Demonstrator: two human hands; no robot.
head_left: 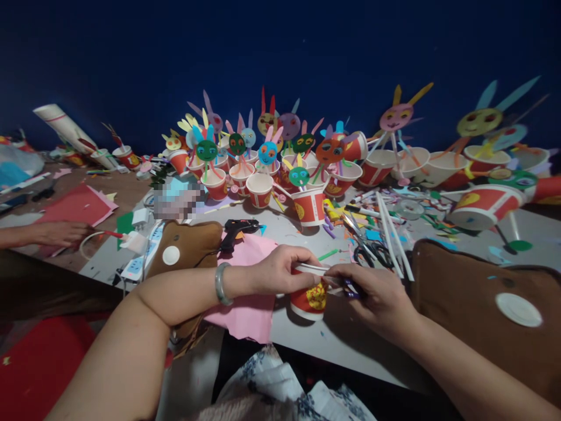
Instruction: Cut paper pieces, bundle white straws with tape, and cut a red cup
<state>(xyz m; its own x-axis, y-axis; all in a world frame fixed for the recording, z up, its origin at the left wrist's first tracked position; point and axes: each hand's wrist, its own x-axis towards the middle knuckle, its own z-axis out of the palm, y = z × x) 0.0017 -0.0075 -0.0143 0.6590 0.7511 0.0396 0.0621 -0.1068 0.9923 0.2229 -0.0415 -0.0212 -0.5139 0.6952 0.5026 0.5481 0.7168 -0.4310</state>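
Observation:
A red paper cup with a yellow print stands near the table's front edge, beneath my hands. My left hand is closed at its top, thumb and fingers pinching a thin white strip that spans to my right hand. Wrapped round a small tool with dark purple handles, apparently scissors, my right hand is closed to the right of the cup. The tool's metal part points left toward the cup; its tip is hard to make out. Pink paper lies under my left forearm.
Several cups with paper rabbit figures stand along the back. A black glue gun lies on the pink paper's far edge. Larger scissors, white strips and brown cushions lie right. Another person's hand rests left, near a power strip.

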